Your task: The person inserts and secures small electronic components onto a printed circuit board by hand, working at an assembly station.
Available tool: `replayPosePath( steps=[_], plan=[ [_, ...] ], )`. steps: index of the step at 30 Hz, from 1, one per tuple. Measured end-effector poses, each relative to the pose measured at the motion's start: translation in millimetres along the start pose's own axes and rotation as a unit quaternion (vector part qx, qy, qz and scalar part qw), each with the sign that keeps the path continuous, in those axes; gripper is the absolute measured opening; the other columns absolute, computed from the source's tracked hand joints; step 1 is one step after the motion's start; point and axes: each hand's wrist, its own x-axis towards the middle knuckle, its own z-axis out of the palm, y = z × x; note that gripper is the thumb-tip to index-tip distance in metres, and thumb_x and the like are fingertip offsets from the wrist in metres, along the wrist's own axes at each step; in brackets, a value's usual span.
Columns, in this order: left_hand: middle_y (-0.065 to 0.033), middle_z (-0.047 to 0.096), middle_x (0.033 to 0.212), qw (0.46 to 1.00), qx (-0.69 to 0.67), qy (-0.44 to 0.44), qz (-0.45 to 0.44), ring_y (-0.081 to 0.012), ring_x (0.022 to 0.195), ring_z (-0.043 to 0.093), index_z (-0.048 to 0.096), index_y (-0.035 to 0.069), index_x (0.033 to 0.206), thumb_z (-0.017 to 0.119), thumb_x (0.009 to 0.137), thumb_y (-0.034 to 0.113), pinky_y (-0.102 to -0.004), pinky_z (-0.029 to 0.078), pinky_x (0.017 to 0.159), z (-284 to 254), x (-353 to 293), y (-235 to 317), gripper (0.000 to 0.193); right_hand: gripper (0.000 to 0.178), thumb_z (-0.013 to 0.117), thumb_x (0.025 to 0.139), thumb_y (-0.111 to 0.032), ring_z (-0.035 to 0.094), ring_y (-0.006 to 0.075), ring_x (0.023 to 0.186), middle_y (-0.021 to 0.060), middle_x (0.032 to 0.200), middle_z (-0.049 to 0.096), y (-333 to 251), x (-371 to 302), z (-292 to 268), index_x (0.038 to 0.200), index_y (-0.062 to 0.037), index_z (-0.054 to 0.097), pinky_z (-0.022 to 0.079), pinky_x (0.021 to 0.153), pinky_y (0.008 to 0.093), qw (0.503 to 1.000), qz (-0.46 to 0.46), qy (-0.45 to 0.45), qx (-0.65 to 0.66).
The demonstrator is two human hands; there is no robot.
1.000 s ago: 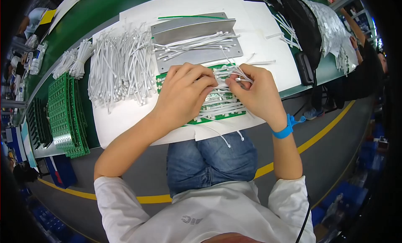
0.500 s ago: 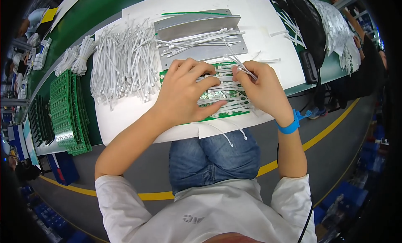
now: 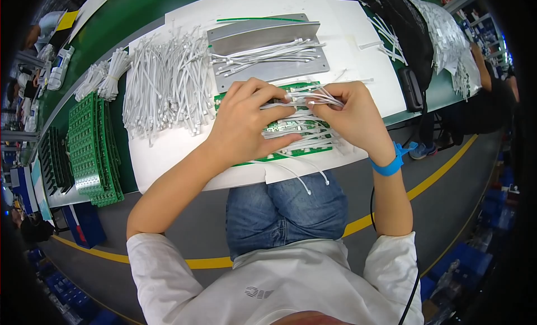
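A green circuit board (image 3: 312,152) lies in front of me, with several white cable ties (image 3: 305,126) running across it. My left hand (image 3: 246,121) rests over the board's left part, its bent fingers and thumb spread apart. Its index fingertip touches the ties near the far edge, and the palm hides much of the board. At the board's far right corner my right hand (image 3: 355,117) is closed, pinching several loose cable ties (image 3: 327,99) between thumb and fingers. Their other ends reach toward the left fingertips. Two tie tails (image 3: 297,177) hang over the near edge.
A grey metal bracket (image 3: 268,37) holding more ties stands behind the board. Left of it lies a large heap of cable ties (image 3: 165,81). Green circuit boards (image 3: 92,149) stand in a row at the far left. A black bag (image 3: 411,31) and black case (image 3: 411,90) are on the right.
My right hand has lowered the loose ties, which now lie flatter and point left toward my left fingertips. My left hand has hardly moved.
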Motion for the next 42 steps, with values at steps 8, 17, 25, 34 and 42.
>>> replayPosePath(
  steps=[8,17,25,34,42],
  plan=[
    [-0.0011,0.073,0.112,1.000,-0.019,-0.018,-0.010,-0.0243,0.107,0.064,0.083,0.015,0.092,0.094,0.074,0.044,-0.0409,0.047,0.091,1,0,-4,0.036,0.014,0.078,0.088,-0.008,0.057,0.0100,0.061,0.0079,0.068,0.068,-6,-1,6,0.088,0.0054,0.077,0.047,0.057,0.0294,1.000,0.017,-0.001,0.015],
    [-0.0039,0.069,0.110,0.999,-0.023,-0.006,-0.022,-0.0267,0.111,0.061,0.084,0.013,0.092,0.095,0.073,0.042,-0.0416,0.047,0.091,1,-1,-3,0.036,0.015,0.077,0.087,-0.009,0.059,0.0159,0.057,0.0100,0.066,0.064,7,-6,21,0.081,0.0036,0.072,0.047,0.056,0.0325,0.999,0.025,0.027,0.020],
    [-0.0021,0.070,0.110,1.000,-0.018,-0.007,-0.016,-0.0261,0.112,0.061,0.084,0.014,0.090,0.096,0.071,0.042,-0.0419,0.046,0.090,3,-1,-6,0.035,0.015,0.076,0.082,-0.009,0.070,0.0405,0.069,0.0191,0.068,0.067,-14,7,18,0.077,0.0025,0.067,0.054,0.064,0.0468,0.979,-0.030,0.022,-0.203],
    [-0.0015,0.069,0.110,0.999,-0.013,-0.019,-0.025,-0.0250,0.108,0.060,0.084,0.015,0.088,0.095,0.072,0.044,-0.0412,0.044,0.090,1,1,-3,0.036,0.019,0.075,0.088,-0.008,0.061,0.0321,0.061,0.0191,0.064,0.061,-7,1,17,0.079,0.0063,0.065,0.048,0.059,0.0437,0.990,-0.038,0.013,-0.135],
    [-0.0006,0.066,0.106,0.999,-0.006,-0.025,-0.028,-0.0243,0.104,0.060,0.083,0.015,0.088,0.095,0.072,0.045,-0.0410,0.043,0.090,1,-1,-4,0.036,0.019,0.077,0.086,-0.008,0.069,0.0441,0.068,0.0240,0.069,0.065,-9,7,19,0.080,0.0076,0.067,0.055,0.066,0.0475,0.994,-0.026,0.001,-0.104]
  ],
)
